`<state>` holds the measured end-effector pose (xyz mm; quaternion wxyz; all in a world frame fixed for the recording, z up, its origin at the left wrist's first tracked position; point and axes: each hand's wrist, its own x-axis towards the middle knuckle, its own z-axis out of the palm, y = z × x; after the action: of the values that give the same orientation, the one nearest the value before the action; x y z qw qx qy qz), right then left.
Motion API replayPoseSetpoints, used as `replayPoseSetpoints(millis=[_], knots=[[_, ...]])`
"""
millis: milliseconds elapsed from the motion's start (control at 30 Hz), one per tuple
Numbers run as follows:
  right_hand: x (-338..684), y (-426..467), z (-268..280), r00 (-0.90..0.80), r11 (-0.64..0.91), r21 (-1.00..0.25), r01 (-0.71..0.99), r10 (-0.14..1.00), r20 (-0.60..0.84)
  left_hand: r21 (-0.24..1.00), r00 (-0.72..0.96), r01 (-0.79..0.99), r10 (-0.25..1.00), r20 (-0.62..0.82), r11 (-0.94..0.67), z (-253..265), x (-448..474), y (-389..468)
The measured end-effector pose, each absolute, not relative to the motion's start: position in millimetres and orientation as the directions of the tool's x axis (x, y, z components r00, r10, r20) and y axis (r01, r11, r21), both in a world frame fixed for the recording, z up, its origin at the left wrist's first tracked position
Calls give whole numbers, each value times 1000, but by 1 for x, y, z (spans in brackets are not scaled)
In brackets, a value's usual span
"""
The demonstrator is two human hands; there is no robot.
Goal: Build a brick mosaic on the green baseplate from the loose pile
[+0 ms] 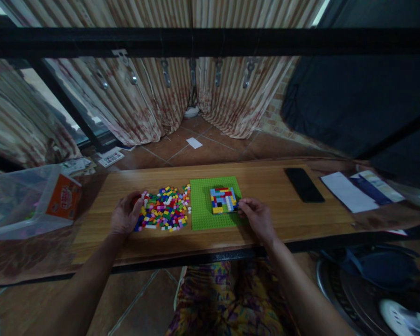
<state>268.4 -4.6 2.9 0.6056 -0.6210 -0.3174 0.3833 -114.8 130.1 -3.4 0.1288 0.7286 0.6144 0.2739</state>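
A loose pile of small multicoloured toy bricks [166,210] lies on the wooden board. At the pile's left edge rests my left hand [126,213], its fingers curved and thumb apart, with nothing visible held in it. Right of the pile is a green studded baseplate [201,212]. A rectangular block of coloured bricks [224,199] stands on it, with red, white, yellow, blue and light blue on top. My right hand [255,214] is closed in a pinch against the block's right side, near a dark brick. Whatever sits between those fingertips is too small to make out.
A black phone [304,185] lies on the right of the wooden board [266,179], with papers [350,191] beyond it. At the far left stands a clear plastic bin [17,200] with an orange label. A dark metal bar [210,42] crosses in front of the curtains.
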Motion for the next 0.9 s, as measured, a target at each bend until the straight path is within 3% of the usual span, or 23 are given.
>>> replayPoseSetpoints(millis=[400, 633, 900], knots=[[278, -12, -8, 455, -78, -993, 84, 890, -31, 512, 97, 830, 961, 257, -221, 0, -111, 127], [276, -5, -4, 375, 85, -936, 341, 901, 218, 514, 108, 826, 959, 263, -233, -1, -112, 129], [280, -3, -4, 323, 115, -917, 382, 913, 249, 534, 94, 818, 966, 242, -214, -1, -112, 128]])
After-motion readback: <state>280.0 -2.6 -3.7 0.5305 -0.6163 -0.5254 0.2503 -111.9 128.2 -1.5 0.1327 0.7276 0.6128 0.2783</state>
